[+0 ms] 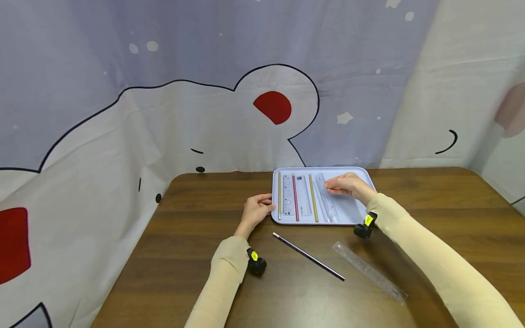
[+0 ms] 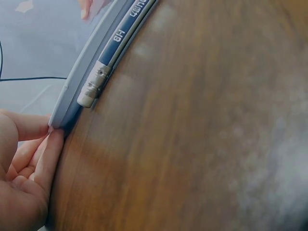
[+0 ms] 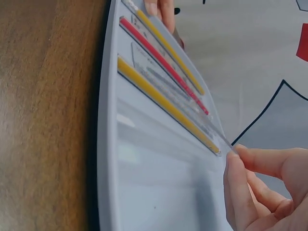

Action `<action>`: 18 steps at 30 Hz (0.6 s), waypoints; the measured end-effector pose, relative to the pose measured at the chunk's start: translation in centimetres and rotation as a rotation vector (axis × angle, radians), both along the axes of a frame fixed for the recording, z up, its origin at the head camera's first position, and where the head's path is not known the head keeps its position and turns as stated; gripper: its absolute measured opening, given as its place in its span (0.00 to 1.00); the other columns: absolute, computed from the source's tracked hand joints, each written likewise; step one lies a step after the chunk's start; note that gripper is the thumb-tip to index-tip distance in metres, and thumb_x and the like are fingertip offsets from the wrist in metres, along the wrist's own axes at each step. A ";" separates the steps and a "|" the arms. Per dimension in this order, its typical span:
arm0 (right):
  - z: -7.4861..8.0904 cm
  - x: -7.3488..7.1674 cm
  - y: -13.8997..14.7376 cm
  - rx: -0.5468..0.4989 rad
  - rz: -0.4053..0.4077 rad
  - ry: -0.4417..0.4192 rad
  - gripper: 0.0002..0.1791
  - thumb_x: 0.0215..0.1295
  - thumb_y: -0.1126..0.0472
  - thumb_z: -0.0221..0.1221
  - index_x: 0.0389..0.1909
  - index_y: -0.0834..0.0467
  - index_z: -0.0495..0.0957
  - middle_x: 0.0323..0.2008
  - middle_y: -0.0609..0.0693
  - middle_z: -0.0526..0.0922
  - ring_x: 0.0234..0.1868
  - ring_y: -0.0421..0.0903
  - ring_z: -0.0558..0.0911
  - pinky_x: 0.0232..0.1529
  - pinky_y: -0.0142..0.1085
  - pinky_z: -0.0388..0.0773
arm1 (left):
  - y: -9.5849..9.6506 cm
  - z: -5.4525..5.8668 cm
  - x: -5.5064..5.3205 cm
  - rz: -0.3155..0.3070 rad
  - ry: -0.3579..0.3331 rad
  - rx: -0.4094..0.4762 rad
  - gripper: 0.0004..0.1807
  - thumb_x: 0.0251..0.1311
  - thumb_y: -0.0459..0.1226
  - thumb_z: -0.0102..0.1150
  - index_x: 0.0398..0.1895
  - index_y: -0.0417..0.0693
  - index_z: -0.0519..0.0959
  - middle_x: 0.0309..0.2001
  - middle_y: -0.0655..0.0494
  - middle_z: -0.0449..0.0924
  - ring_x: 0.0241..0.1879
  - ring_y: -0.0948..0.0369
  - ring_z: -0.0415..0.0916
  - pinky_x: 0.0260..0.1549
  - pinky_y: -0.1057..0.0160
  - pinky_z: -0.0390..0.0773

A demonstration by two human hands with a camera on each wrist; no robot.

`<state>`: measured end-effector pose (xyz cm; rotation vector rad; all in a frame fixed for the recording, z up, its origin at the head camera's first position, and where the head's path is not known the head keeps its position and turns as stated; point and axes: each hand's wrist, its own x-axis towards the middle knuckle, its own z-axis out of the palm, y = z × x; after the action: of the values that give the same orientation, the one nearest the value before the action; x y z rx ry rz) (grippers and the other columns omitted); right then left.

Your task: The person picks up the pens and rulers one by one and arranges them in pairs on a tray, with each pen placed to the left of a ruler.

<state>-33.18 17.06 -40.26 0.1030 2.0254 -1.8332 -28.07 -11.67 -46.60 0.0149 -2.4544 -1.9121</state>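
Observation:
A white tray [image 1: 346, 214] lies near the far edge of the table. My left hand [image 1: 255, 210] holds its left rim, thumb above and fingers against the outside, as the left wrist view shows. Over the tray's right half, my right hand [image 1: 348, 186] pinches a clear plastic ruler [image 1: 326, 200] by its far end between thumb and fingertips. The ruler slants beside a yellow pencil [image 1: 313, 198]. Further left in the tray come a clear ruler [image 1: 304, 196], a red pencil [image 1: 295, 197], another clear ruler [image 1: 288, 195] and a yellow pencil [image 1: 280, 196] with an eraser.
On the wooden table [image 1: 184, 255], in front of the tray, a dark pencil [image 1: 309, 257] with a white eraser lies diagonally. Right of it is another clear ruler [image 1: 369, 272]. A printed curtain [image 1: 197, 123] hangs close behind the table.

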 end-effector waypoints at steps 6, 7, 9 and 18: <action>-0.6 -0.5 -0.2 -0.003 0.000 -0.004 0.13 0.62 0.73 0.57 0.23 0.56 0.82 0.21 0.43 0.85 0.25 0.32 0.81 0.33 0.23 0.82 | 0.0 -0.2 0.0 0.003 0.015 -0.003 0.21 0.53 0.25 0.64 0.53 0.34 0.79 0.42 0.40 0.83 0.28 0.69 0.75 0.34 0.66 0.85; -0.7 -0.6 -0.2 -0.001 -0.001 -0.004 0.13 0.62 0.73 0.58 0.23 0.56 0.82 0.21 0.42 0.85 0.24 0.32 0.81 0.34 0.23 0.82 | 0.0 -0.1 0.0 0.004 0.020 -0.007 0.21 0.53 0.25 0.64 0.53 0.34 0.79 0.41 0.39 0.83 0.28 0.69 0.75 0.34 0.66 0.85; -0.8 -0.7 -0.2 0.005 -0.010 -0.008 0.13 0.62 0.73 0.58 0.22 0.55 0.81 0.20 0.43 0.85 0.24 0.32 0.81 0.34 0.23 0.82 | 0.1 -0.1 0.0 0.006 0.023 -0.006 0.21 0.53 0.25 0.64 0.53 0.34 0.79 0.41 0.39 0.83 0.28 0.69 0.75 0.34 0.66 0.85; -0.9 -1.1 -0.4 0.027 -0.018 -0.015 0.07 0.62 0.73 0.58 0.30 0.62 0.83 0.21 0.44 0.85 0.25 0.33 0.82 0.35 0.24 0.82 | 0.0 -0.1 0.0 0.003 0.017 0.004 0.21 0.53 0.25 0.64 0.53 0.34 0.79 0.42 0.38 0.82 0.27 0.69 0.75 0.33 0.66 0.85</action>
<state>-34.29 16.69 -41.19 0.1423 2.0458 -1.8112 -28.08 -11.64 -46.66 0.0033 -2.4382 -1.9082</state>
